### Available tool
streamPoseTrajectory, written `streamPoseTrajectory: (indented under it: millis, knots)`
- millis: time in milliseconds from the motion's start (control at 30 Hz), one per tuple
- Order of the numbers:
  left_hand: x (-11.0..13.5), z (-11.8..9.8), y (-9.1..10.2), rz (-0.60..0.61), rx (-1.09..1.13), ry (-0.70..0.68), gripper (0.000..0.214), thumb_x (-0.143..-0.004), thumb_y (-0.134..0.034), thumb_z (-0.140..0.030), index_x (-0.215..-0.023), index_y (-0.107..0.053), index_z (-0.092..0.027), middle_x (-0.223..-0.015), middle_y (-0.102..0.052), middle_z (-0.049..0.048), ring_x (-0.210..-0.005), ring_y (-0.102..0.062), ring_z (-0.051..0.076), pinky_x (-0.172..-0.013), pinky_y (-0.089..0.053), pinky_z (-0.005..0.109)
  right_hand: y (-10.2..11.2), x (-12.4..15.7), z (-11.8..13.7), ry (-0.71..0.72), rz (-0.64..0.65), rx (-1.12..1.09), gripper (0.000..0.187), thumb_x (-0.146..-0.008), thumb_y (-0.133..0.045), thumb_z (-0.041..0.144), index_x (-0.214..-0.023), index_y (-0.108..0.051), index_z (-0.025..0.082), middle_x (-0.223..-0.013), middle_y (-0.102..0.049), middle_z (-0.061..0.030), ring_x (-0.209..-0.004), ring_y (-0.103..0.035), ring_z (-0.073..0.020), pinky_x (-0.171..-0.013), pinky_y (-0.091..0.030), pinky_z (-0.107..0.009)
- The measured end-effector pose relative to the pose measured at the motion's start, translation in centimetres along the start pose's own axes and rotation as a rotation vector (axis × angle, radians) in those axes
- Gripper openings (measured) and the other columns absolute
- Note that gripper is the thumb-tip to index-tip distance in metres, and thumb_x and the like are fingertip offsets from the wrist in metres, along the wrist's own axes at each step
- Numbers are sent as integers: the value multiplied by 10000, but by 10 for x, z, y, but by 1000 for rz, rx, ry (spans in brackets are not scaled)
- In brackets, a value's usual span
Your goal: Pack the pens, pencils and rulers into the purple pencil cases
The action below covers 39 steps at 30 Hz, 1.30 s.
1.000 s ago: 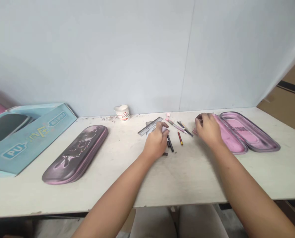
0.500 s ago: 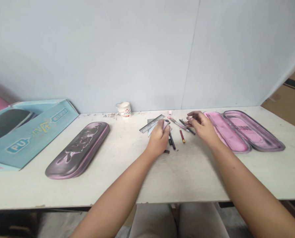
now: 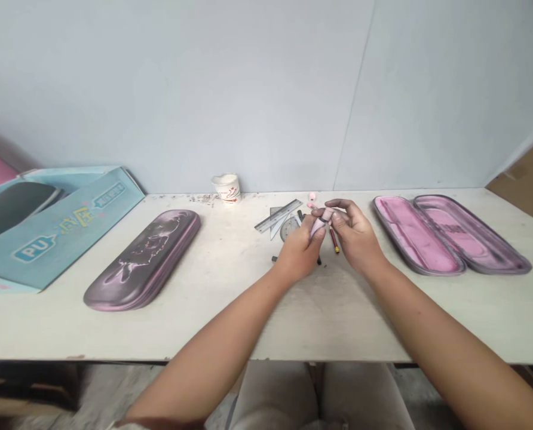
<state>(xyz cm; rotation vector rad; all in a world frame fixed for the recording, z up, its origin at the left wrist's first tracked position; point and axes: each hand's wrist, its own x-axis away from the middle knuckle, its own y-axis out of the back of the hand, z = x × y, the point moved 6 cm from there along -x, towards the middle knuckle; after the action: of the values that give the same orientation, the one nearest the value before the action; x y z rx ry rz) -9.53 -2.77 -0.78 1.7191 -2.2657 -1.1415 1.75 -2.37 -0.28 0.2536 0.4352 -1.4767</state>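
My left hand (image 3: 300, 248) is closed around a short pale pink cylinder (image 3: 316, 227) with a dark band near its end. My right hand (image 3: 354, 233) pinches a small pink cap-like piece (image 3: 327, 214) right at that dark end. Whether the two pieces are joined I cannot tell. Beneath and behind the hands lie a clear ruler (image 3: 278, 215), a protractor (image 3: 288, 227) and a red pencil (image 3: 334, 240). Dark pens are partly hidden by my left hand. A small pink object (image 3: 312, 196) sits just beyond the fingers.
Right of my hands an open pink-lined pencil case (image 3: 472, 233) lies flat. To the left is a closed dark pencil case (image 3: 145, 260). A blue box (image 3: 69, 239) stands at far left. Near the wall is a paper cup (image 3: 227, 188), with crumbs beside it on the white table (image 3: 204, 334).
My hands have come together, bringing the small pink piece against the dark end of the pale pink cylinder. The view has shifted slightly.
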Motion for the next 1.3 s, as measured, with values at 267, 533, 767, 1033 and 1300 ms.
streamPoseTrajectory:
  millis: [267, 533, 767, 1033, 1300]
  knots:
    - [1, 1, -3, -15, 9, 11, 357, -907, -324, -329, -1224, -394, -181, -966, -609, 65, -879, -572, 197, -763, -420, 309, -3, 5, 6, 30, -65, 105, 232, -837, -522, 411, -990, -504, 238, -985, -662, -39, -982, -611, -162, -925, -442, -380]
    - [3, -2, -4, -39, 39, 30, 388, -910, -305, -326, -1268, -353, -186, -926, -604, 58, -799, -563, 187, -730, -411, 301, -5, 6, 0, -1, -99, 57, 173, -831, -533, 393, -925, -495, 254, -955, -673, -16, -936, -634, -160, -870, -479, -366]
    - [2, 0, 4, -71, 26, 13, 306, -912, -307, -359, -1136, -434, -195, -898, -593, 47, -802, -557, 185, -720, -408, 291, -13, 6, 4, 20, 20, 121, 126, -825, -529, 372, -829, -503, 249, -1086, -651, -24, -1138, -526, -193, -995, -385, -428]
    - [-3, -1, 11, -143, 421, 98, 273, -862, -413, -443, -854, -508, -187, -659, -518, -17, -577, -494, 108, -560, -375, 216, -16, 7, 7, 85, 124, 95, 281, -805, -536, 436, -1033, -555, 273, -1269, -544, -34, -1238, -434, -203, -1017, -359, -428]
    - [-4, 10, 20, -176, 1181, 369, 331, -816, -347, -497, -673, -405, -203, -380, -217, -105, -271, -135, 49, -308, -100, 162, -29, 15, -16, -164, 248, -84, 365, -814, -520, 469, -1125, -525, 278, -1271, -509, -49, -1066, -559, -204, -902, -470, -405]
